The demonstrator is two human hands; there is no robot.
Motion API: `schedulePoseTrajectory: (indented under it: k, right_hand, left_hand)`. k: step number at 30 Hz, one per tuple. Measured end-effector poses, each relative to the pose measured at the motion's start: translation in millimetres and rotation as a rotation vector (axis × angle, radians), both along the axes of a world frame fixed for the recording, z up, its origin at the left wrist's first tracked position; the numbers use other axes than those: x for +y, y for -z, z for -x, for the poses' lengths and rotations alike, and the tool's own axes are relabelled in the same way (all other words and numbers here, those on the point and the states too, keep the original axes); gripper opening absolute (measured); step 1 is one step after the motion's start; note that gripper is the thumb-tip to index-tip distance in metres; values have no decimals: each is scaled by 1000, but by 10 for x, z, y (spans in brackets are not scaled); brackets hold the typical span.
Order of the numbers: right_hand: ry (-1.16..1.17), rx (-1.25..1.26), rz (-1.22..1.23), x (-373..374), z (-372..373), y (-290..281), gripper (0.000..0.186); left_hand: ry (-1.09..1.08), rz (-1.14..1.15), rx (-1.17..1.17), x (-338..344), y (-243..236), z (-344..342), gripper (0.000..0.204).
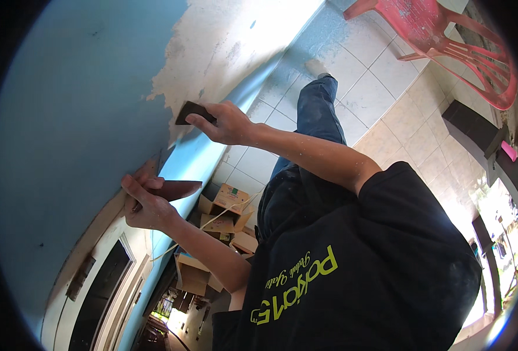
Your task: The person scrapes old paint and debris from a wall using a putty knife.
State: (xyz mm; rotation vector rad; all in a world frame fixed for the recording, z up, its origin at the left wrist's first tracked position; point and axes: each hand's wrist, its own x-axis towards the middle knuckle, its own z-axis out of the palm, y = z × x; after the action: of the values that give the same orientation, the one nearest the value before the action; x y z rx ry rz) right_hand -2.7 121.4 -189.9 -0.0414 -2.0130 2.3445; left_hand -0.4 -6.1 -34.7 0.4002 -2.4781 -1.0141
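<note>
My right hand point(228, 123) nearer; pale irregular wall patch point(212, 44) just beyond, fingers clamping dark rectangular pad point(191, 111); left hand point(149, 206) clamping brown tapered blade point(180, 189), tip right.

Downward view from the head (wide fisheye).

At left in the frame we see a blue wall point(77, 105) with smooth paint, breaking at upper centre into a bare patch point(206, 52), chalky and rough-looking. The dark flat piece point(192, 113) left of centre looks matt; the brown blade point(177, 189) below it looks smooth. We find matt cardboard boxes point(231, 196) at lower centre, speckled red plastic on the chair point(408, 23) upper right, dusty smooth floor tiles point(387, 73), and matt black cloth in the shirt point(358, 234).
</note>
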Motion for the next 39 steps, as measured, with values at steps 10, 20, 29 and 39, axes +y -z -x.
schedulePoseTrajectory:
  k: [10,20,29,39]
  right_hand:
    - [-37,58,-98,112,77,4,34]
    - [-387,95,-582,326,-571,-897,25]
    - [-781,107,-901,419,-967,-1126,28]
    - [-545,-234,-443,873,-656,-662,28]
  left_hand:
    - [12,40,21,-7,90,6,55]
    - [14,-454,141,125,172,-146,61]
    - [-221,-697,207,-99,-61,-659,63]
    - [-222,-688,330,-412,-3,-1001,51]
